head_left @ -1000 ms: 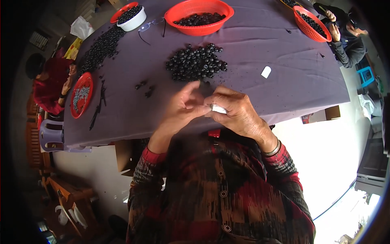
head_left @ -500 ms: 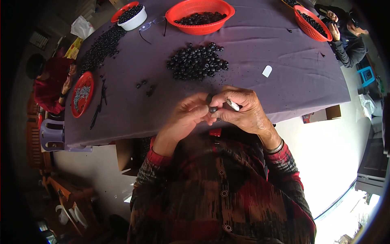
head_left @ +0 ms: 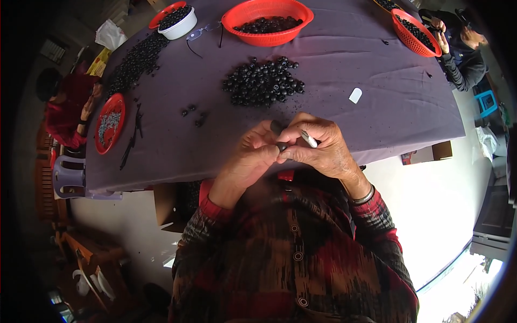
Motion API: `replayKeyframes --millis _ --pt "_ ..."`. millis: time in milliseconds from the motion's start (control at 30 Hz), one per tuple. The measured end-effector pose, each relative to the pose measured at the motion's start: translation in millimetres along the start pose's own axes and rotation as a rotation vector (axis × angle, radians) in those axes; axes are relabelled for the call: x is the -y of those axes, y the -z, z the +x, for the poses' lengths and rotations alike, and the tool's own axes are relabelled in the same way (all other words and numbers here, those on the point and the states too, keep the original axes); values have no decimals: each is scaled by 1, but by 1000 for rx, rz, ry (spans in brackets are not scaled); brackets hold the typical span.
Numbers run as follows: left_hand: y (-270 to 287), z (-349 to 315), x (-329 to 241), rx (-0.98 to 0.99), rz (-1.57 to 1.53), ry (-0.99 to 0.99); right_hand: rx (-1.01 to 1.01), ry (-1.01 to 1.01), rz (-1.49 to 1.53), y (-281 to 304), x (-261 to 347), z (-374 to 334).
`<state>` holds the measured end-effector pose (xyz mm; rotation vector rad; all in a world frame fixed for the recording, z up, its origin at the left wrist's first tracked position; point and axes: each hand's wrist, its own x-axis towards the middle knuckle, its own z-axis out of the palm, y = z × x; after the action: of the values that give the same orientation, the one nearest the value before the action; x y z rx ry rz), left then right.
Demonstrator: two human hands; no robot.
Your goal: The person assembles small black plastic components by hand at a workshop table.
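My left hand (head_left: pixel 253 153) is closed, pinching a small round black piece (head_left: pixel 281 146) between thumb and fingers. A dark patch, perhaps a cover, shows at the tip of its index finger. Right against it, my right hand (head_left: pixel 326 148) is wrapped around a slim tool with a white handle (head_left: pixel 309 139); its working end is hidden by the fingers. Both hands meet above the table's near edge. Just beyond them lies a pile of round black pieces (head_left: pixel 264 83), some with visible holes. A few loose black pieces (head_left: pixel 199 119) lie to the left of the pile.
On the purple tablecloth (head_left: pixel 344 64) stand red baskets (head_left: pixel 269 39) (head_left: pixel 414 40) and a white bowl (head_left: pixel 180 29) of black pieces. Glasses (head_left: pixel 202 35), a red tray (head_left: pixel 112 134) of scraps and a white tag (head_left: pixel 355 96) lie around. Other people sit left and far right.
My left fingers have shifted slightly around the black piece, and the dark index fingertip now stands more apart from it. My right hand has hardly moved.
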<state>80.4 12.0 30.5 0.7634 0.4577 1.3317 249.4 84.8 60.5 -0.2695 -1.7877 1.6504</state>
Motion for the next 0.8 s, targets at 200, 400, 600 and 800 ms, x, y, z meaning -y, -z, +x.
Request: replayKeyframes --millis 200,400,600,800 --pt "1 -2 0 -8 -37 64 8 -53 89 -1 -1 -1" --pt "1 -4 2 -31 -1 39 -66 -144 303 -5 -1 -1" --pt "-1 -2 1 -91 -71 102 -94 -352 264 -3 0 -1" --pt "4 -2 2 -41 -116 123 -144 -413 513 -1 -7 -2"
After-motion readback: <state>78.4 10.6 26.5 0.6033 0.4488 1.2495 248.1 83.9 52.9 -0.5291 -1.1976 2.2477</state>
